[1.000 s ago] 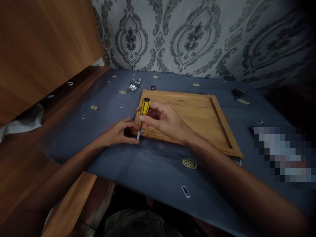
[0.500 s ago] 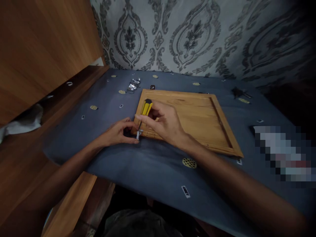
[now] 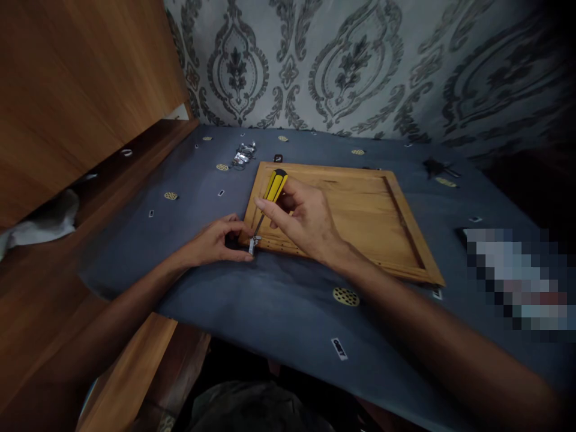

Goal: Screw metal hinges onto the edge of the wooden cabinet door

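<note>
A framed wooden panel point(image 3: 360, 210) lies flat on the dark blue patterned cloth. My right hand point(image 3: 308, 219) grips a screwdriver point(image 3: 275, 185) by its yellow and black handle. The shaft slants down to a small silver metal hinge point(image 3: 252, 245) at the panel's near left corner. My left hand point(image 3: 220, 240) is beside that corner, its thumb and fingers pinching around the hinge. Where the screwdriver's tip meets the metal is too small to make out clearly.
A cluster of shiny metal hardware point(image 3: 243, 154) rests beyond the panel's left side. A dark tool-like object point(image 3: 438, 168) lies at the far right, and a blurred-out item point(image 3: 517, 279) is nearer on the right. A wooden cabinet point(image 3: 85, 90) stands at left.
My right hand has shifted slightly right, and the screwdriver handle has risen and leans more to the right, showing more shaft. My left hand and the hinge stay in place.
</note>
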{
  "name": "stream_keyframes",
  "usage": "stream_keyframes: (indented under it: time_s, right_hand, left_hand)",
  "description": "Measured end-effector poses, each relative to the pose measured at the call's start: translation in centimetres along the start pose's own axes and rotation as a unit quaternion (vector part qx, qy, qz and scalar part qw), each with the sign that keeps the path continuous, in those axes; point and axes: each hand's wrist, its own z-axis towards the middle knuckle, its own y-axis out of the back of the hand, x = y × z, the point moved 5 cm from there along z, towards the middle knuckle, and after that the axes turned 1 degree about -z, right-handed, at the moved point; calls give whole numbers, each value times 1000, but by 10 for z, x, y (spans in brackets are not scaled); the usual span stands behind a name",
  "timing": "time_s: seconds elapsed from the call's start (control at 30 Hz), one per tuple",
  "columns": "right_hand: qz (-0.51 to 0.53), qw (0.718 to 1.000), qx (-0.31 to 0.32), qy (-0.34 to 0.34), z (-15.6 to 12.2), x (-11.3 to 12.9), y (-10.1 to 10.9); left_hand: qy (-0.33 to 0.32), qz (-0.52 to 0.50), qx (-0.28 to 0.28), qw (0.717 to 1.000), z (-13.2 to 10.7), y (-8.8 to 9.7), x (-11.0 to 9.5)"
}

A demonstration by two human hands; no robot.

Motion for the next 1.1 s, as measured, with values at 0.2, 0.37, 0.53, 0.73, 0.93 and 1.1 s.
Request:
stream_keyframes:
  time_s: [0.2, 0.37, 0.53, 0.73, 0.93, 1.1]
  right_hand:
    - [-6, 1000, 8, -6, 0, -1, 0]
    - [-5, 1000, 15, -16, -1, -5, -2]
    - [3, 999, 22, -24, -1, -8, -5]
    - [91, 991, 87, -51, 1, -4, -8]
    - [207, 932, 285, -79, 15, 7, -14]
    - [208, 915, 336, -78, 25, 7, -16]
  left_hand:
    - [1, 0, -1, 1000, 0, -1, 1]
    - [5, 7, 0, 1000, -1, -1, 2]
    - [3, 4, 1, 1000, 0, -1, 1]
    - [-9, 4, -5, 1000, 0, -1, 4]
    - [-16, 1, -11, 1000, 0, -1, 4]
    - [-3, -6, -1, 1000, 0, -2, 2]
